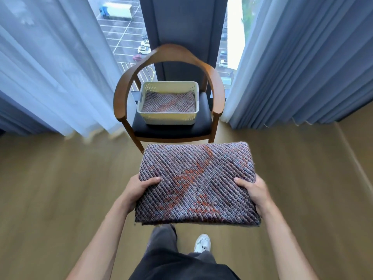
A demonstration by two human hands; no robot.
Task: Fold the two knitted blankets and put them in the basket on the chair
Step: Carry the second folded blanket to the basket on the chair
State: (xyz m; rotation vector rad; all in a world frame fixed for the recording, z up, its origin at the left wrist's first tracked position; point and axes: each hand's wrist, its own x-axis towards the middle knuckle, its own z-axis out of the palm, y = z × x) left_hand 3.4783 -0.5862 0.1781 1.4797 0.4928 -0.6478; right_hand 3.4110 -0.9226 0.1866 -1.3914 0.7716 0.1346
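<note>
Both hands under folded blanket

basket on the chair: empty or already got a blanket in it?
Not empty. The basket already holds one folded blanket, lying flat inside.

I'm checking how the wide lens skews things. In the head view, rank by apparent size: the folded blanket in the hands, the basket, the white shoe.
1. Folded blanket, though it looks big partly because it is nearest the camera.
2. Basket.
3. White shoe, mostly hidden.
</note>
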